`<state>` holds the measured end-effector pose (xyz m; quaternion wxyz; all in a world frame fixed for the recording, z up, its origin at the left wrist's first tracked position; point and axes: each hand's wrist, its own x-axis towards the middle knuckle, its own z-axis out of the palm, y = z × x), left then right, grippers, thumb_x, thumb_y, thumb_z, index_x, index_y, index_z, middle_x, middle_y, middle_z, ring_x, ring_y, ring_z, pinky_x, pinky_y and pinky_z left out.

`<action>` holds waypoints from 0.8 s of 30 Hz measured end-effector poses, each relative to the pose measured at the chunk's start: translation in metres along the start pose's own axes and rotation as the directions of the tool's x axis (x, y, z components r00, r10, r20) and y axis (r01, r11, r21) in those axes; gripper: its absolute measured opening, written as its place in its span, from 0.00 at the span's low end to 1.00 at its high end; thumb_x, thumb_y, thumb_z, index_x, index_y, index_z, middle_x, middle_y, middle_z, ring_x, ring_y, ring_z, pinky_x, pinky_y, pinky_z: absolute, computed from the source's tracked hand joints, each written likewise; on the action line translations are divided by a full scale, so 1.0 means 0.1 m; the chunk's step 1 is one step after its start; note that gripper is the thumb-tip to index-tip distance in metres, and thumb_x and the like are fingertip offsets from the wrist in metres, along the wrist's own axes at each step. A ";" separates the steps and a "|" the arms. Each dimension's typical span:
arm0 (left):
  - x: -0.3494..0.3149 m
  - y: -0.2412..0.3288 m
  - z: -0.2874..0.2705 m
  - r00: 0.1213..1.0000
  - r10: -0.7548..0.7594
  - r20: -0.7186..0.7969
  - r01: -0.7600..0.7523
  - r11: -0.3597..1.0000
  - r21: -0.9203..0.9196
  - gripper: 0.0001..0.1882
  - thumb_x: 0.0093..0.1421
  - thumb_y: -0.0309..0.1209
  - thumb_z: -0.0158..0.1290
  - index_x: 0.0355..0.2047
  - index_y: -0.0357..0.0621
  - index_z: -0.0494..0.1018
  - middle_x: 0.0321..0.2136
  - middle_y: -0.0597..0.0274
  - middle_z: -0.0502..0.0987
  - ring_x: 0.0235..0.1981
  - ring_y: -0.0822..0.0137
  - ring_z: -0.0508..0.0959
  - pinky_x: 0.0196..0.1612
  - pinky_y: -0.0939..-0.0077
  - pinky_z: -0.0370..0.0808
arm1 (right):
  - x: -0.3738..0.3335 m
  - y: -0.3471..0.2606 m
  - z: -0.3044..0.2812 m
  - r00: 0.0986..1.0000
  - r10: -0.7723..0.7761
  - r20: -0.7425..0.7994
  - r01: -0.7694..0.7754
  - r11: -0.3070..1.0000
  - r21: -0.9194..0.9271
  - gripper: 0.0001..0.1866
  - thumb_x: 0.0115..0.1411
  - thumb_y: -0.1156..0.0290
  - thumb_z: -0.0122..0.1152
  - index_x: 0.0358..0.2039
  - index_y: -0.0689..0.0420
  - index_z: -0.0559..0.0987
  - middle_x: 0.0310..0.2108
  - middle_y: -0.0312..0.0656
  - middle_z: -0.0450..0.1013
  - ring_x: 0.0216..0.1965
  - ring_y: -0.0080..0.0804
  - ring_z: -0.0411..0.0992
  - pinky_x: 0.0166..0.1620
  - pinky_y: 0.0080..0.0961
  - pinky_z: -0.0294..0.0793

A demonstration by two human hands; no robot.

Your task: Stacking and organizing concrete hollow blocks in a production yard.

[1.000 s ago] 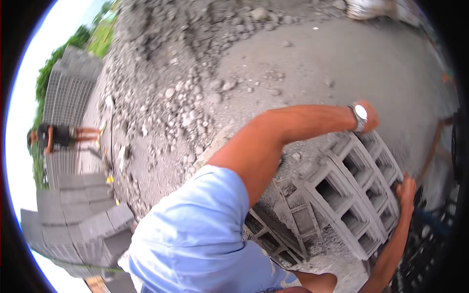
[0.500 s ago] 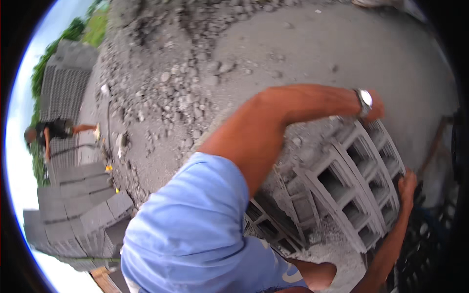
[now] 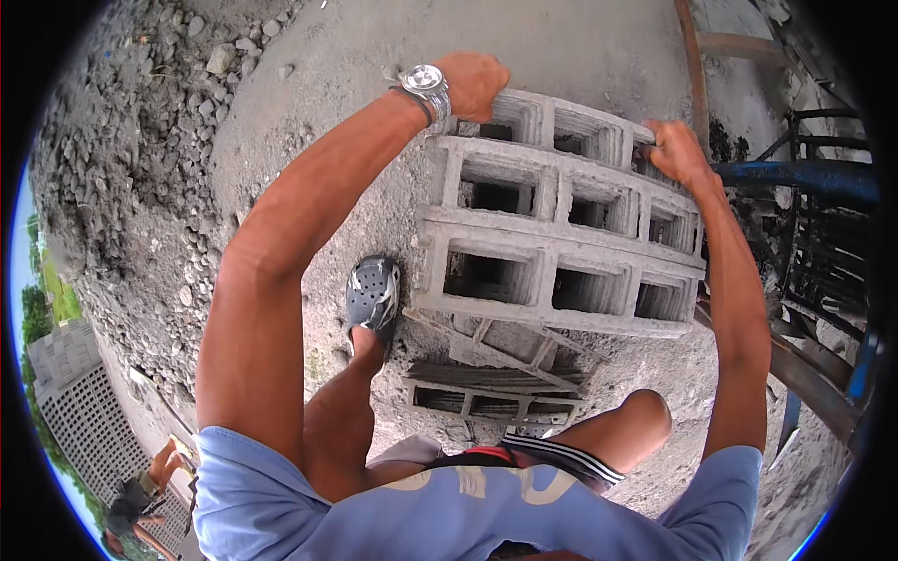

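Three grey hollow concrete blocks stand side by side in front of me with their cells facing up: a far block (image 3: 561, 131), a middle block (image 3: 571, 201) and a near block (image 3: 547, 280). My left hand (image 3: 472, 86), with a watch (image 3: 426, 82) on its wrist, is closed on the left end of the far block. At that block's right end my right hand (image 3: 681, 154) is curled over the edge. The undersides of both hands' fingers are hidden. The far block sits against the middle one; I cannot tell whether it is lifted.
Broken block pieces (image 3: 496, 346) and another hollow block (image 3: 491, 404) lie close to my legs. My clog-shod foot (image 3: 372, 292) is left of the blocks. Gravel (image 3: 140, 187) spreads left; dark metal framework with a blue bar (image 3: 795, 178) stands right. A person (image 3: 136, 505) is at the lower left.
My view has swung round to face the blocks squarely. My left hand, at the far block's other end before, remains by it, and my right hand still grips its right end.
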<state>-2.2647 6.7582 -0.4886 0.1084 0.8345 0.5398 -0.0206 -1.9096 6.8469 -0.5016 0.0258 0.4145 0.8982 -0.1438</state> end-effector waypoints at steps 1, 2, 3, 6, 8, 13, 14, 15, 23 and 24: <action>-0.02 -0.02 0.00 1.000 0.014 -0.012 -0.013 1.000 0.016 0.12 0.40 0.26 0.62 0.28 0.36 0.78 0.31 0.43 0.81 0.36 0.46 0.82 0.39 0.56 0.80 | 0.02 -0.02 -0.01 1.000 -0.005 0.003 0.005 1.000 0.004 0.18 0.45 0.75 0.66 0.39 0.64 0.80 0.29 0.66 0.72 0.37 0.66 0.72 0.39 0.50 0.71; -0.04 -0.03 0.00 0.999 0.027 -0.024 -0.026 0.999 0.031 0.12 0.40 0.26 0.62 0.28 0.36 0.78 0.31 0.43 0.81 0.36 0.46 0.82 0.39 0.56 0.80 | 0.03 -0.04 -0.01 1.000 0.006 0.016 -0.006 1.000 -0.010 0.18 0.46 0.74 0.67 0.40 0.64 0.80 0.29 0.65 0.73 0.38 0.65 0.73 0.40 0.49 0.72; -0.05 -0.04 0.01 1.000 0.019 -0.021 -0.019 0.999 0.030 0.12 0.40 0.26 0.62 0.28 0.36 0.78 0.31 0.43 0.81 0.36 0.46 0.82 0.39 0.56 0.80 | 0.05 -0.07 -0.01 0.999 0.017 0.029 -0.017 1.000 -0.025 0.19 0.46 0.74 0.68 0.41 0.63 0.80 0.30 0.65 0.74 0.38 0.64 0.73 0.41 0.48 0.72; 0.00 0.07 -0.09 0.999 -0.026 0.029 0.024 0.998 0.051 0.12 0.40 0.26 0.62 0.28 0.37 0.79 0.30 0.44 0.81 0.35 0.46 0.82 0.38 0.56 0.80 | -0.05 0.07 0.07 0.981 -0.107 -0.164 0.104 0.994 -0.027 0.22 0.46 0.76 0.64 0.44 0.67 0.79 0.34 0.65 0.74 0.41 0.64 0.74 0.43 0.44 0.73; -0.04 0.05 -0.08 0.997 -0.066 0.034 0.063 0.994 0.090 0.12 0.41 0.27 0.62 0.30 0.38 0.80 0.31 0.44 0.81 0.35 0.46 0.82 0.38 0.57 0.80 | -0.02 -0.09 0.03 0.994 -0.049 -0.098 0.052 0.998 0.033 0.21 0.47 0.75 0.64 0.44 0.65 0.79 0.35 0.64 0.75 0.42 0.63 0.74 0.44 0.43 0.73; 0.02 -0.05 0.10 0.995 -0.087 0.047 0.088 0.996 -0.018 0.16 0.46 0.32 0.64 0.36 0.38 0.80 0.33 0.44 0.81 0.37 0.44 0.81 0.41 0.56 0.79 | -0.02 -0.15 -0.13 0.990 0.121 0.066 -0.127 0.986 0.109 0.19 0.49 0.73 0.67 0.44 0.59 0.80 0.39 0.60 0.77 0.44 0.61 0.73 0.47 0.42 0.72; 0.06 -0.06 0.10 0.994 -0.087 0.060 0.092 0.992 -0.090 0.18 0.48 0.34 0.64 0.39 0.39 0.80 0.34 0.43 0.81 0.38 0.43 0.81 0.43 0.56 0.79 | -0.01 -0.16 -0.15 0.990 0.090 0.105 -0.100 0.990 0.099 0.19 0.49 0.72 0.68 0.43 0.58 0.79 0.39 0.59 0.77 0.45 0.61 0.73 0.47 0.43 0.72; 0.07 -0.11 0.08 0.996 -0.074 0.051 0.077 0.994 -0.079 0.18 0.48 0.34 0.64 0.39 0.39 0.80 0.34 0.43 0.81 0.38 0.43 0.81 0.43 0.56 0.79 | 0.00 -0.17 -0.18 0.988 0.060 0.143 -0.073 0.993 0.087 0.19 0.49 0.70 0.70 0.43 0.57 0.79 0.39 0.58 0.77 0.46 0.60 0.73 0.47 0.43 0.71; -0.17 -0.01 0.08 0.974 -0.216 0.074 0.225 0.963 -0.151 0.25 0.54 0.42 0.63 0.49 0.42 0.76 0.39 0.43 0.81 0.43 0.46 0.81 0.49 0.55 0.77 | -0.09 -0.28 -0.17 0.994 0.098 0.039 -0.098 0.995 -0.010 0.24 0.49 0.66 0.72 0.47 0.57 0.78 0.45 0.54 0.77 0.49 0.57 0.73 0.51 0.41 0.71; -0.19 -0.03 0.08 0.968 -0.249 0.039 0.252 0.950 -0.186 0.28 0.54 0.45 0.63 0.51 0.43 0.75 0.41 0.43 0.81 0.46 0.46 0.80 0.51 0.56 0.76 | -0.08 -0.32 -0.17 0.995 0.092 0.040 -0.092 0.996 -0.013 0.24 0.49 0.66 0.72 0.47 0.57 0.78 0.45 0.54 0.77 0.49 0.57 0.73 0.51 0.41 0.71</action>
